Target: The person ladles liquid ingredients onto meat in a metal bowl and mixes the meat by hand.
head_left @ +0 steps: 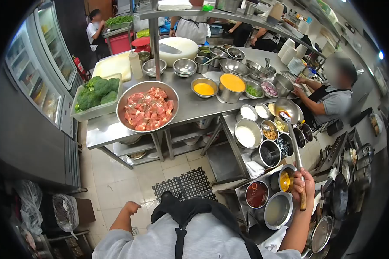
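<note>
My right hand (303, 184) is wrapped round the wooden-ended handle of a long metal ladle (297, 146). Its wide bowl, with some dark liquid in it, is over the far side of a group of metal containers. Below the bowl and beside it are a pot of white powder or cream (247, 134), a pot of brown pieces (270, 131) and a pot of dark liquid (270, 153). Nearer my right forearm stand a pot of red sauce (256, 194) and a pot of cloudy liquid (278, 210). My left hand (132, 208) hangs low at my side, holding nothing, fingers loosely bent.
A steel table (190, 103) holds a bowl of raw meat (148, 107), a tub of broccoli (98, 94) and orange sauce (232, 82). A co-worker (333, 101) works at the right. Glass-door fridges (34, 73) stand left; a black mat (183, 184) lies on the floor.
</note>
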Demonstrator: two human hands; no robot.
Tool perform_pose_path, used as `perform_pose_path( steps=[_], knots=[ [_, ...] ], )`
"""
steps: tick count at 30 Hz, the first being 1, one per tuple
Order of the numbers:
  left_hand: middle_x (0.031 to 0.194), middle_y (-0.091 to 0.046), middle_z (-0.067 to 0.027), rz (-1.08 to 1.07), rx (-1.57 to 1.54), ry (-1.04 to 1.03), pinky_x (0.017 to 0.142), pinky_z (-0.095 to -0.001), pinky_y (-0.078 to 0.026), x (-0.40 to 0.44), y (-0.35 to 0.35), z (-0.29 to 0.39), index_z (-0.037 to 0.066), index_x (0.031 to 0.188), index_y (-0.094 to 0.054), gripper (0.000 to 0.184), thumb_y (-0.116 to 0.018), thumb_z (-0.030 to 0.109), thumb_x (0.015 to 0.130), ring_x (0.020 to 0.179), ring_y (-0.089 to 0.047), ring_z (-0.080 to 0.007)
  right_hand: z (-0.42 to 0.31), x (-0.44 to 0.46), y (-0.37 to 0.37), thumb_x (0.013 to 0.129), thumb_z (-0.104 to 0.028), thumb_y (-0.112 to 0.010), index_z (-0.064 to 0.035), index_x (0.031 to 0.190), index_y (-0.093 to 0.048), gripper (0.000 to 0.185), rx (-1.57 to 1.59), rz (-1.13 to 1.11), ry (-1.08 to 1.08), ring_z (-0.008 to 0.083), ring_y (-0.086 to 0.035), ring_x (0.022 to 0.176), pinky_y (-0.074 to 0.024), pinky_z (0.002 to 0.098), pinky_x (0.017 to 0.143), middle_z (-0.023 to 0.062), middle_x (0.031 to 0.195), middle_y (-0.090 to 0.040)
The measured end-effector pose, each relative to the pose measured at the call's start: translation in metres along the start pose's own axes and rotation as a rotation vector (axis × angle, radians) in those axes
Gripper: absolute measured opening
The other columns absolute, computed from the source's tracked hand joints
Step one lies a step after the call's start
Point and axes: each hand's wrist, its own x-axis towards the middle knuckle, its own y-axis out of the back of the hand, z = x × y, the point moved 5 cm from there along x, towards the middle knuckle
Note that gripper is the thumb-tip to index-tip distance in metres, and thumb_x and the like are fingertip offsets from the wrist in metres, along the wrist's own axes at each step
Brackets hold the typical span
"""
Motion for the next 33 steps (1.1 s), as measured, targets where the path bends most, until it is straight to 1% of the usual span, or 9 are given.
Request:
perform_pose_path(
  steps=[5, 10, 18, 20, 24, 26, 29, 32, 33],
  knots=[
    [0.089, -0.070, -0.0098, 0.127, 0.020, -0.327, 0.057, -0.0371, -0.055, 0.047, 0.030, -0.015, 0.010, 0.114, -0.067, 0.032, -0.063, 0.009, 0.082, 0.073, -0.069, -0.0201, 0.073, 0.000, -0.088, 0.100, -0.017, -0.041, -0.0017, 0.142, -0.034, 0.045, 0.094, -0.190, -0.280, 0.0064, -0.044, 0.045, -0.0400, 0.0229, 0.033, 0.0036, 0.078, -0.047],
    [0.063, -0.061, -0.0110, 0.212, -0.469, -0.086, 0.049, -0.0355, -0.047, 0.018, 0.052, -0.004, -0.002, 0.086, -0.070, 0.021, -0.071, 0.017, 0.077, 0.052, -0.056, -0.0200, 0.150, 0.029, -0.170, 0.097, -0.010, -0.049, -0.0065, 0.127, -0.047, 0.030, -0.381, -0.186, -0.367, 0.0038, -0.040, 0.042, -0.0350, 0.0202, 0.032, 0.0020, 0.073, -0.046],
    [0.083, -0.068, -0.0102, 0.110, -0.328, -0.150, 0.051, -0.0354, -0.052, 0.049, 0.032, -0.080, 0.004, 0.105, -0.070, 0.025, -0.069, 0.014, 0.082, 0.061, -0.063, -0.0212, 0.278, 0.118, -0.269, 0.094, -0.014, -0.058, -0.0062, 0.109, -0.053, 0.018, -0.613, -0.362, -0.474, 0.0042, -0.039, 0.043, -0.0334, 0.0219, 0.034, -0.0004, 0.073, -0.048],
    [0.105, -0.069, -0.0068, 0.001, -0.251, -0.008, 0.057, -0.0355, -0.058, 0.053, 0.024, -0.101, 0.014, 0.119, -0.067, 0.033, -0.066, 0.009, 0.085, 0.082, -0.069, -0.0212, 0.294, 0.130, -0.287, 0.093, -0.012, -0.058, -0.0044, 0.116, -0.054, 0.025, -0.887, -0.341, -0.274, 0.0062, -0.043, 0.045, -0.0358, 0.0247, 0.036, 0.0004, 0.073, -0.051],
    [0.107, -0.068, -0.0100, 0.013, -0.525, 0.227, 0.058, -0.0360, -0.057, 0.026, 0.025, -0.134, 0.014, 0.123, -0.064, 0.036, -0.064, 0.012, 0.087, 0.085, -0.069, -0.0212, 0.290, 0.120, -0.281, 0.089, -0.006, -0.058, -0.0041, 0.140, -0.044, 0.053, -1.474, -0.257, 0.244, 0.0081, -0.043, 0.043, -0.0352, 0.0267, 0.037, -0.0017, 0.058, -0.046],
    [0.107, -0.069, -0.0097, -0.001, -0.508, 0.236, 0.059, -0.0365, -0.056, 0.017, 0.028, -0.139, 0.013, 0.123, -0.065, 0.035, -0.063, 0.013, 0.088, 0.085, -0.069, -0.0220, 0.287, 0.103, -0.268, 0.089, -0.005, -0.058, -0.0041, 0.140, -0.045, 0.053, -1.422, -0.279, 0.225, 0.0082, -0.044, 0.043, -0.0358, 0.0267, 0.037, -0.0016, 0.059, -0.047],
    [0.107, -0.069, -0.0091, -0.019, -0.454, 0.251, 0.063, -0.0376, -0.055, 0.023, 0.034, -0.139, 0.012, 0.122, -0.065, 0.032, -0.060, 0.017, 0.091, 0.085, -0.070, -0.0235, 0.280, 0.097, -0.267, 0.082, -0.008, -0.065, -0.0004, 0.136, -0.048, 0.057, -1.264, -0.121, -0.181, 0.0178, -0.060, 0.072, -0.0505, 0.0316, 0.068, 0.0094, 0.083, -0.064],
    [0.106, -0.070, -0.0134, -0.002, -0.456, 0.301, 0.067, -0.0327, -0.055, 0.040, 0.041, -0.143, 0.010, 0.117, -0.067, 0.030, -0.060, 0.015, 0.088, 0.087, -0.070, -0.0245, 0.288, 0.106, -0.277, 0.088, -0.004, -0.060, -0.0073, 0.140, -0.046, 0.054, -1.635, -0.350, 0.627, 0.0120, -0.050, 0.049, -0.0404, 0.0286, 0.042, 0.0035, 0.073, -0.056],
    [0.103, -0.070, -0.0158, 0.050, -0.348, 0.125, 0.070, -0.0329, -0.055, 0.063, 0.052, -0.140, 0.008, 0.113, -0.069, 0.030, -0.062, 0.017, 0.085, 0.089, -0.069, -0.0261, 0.286, 0.100, -0.280, 0.088, -0.004, -0.060, -0.0073, 0.140, -0.046, 0.054, -1.622, -0.347, 0.632, 0.0120, -0.050, 0.049, -0.0404, 0.0286, 0.042, 0.0035, 0.073, -0.056]
  ],
)
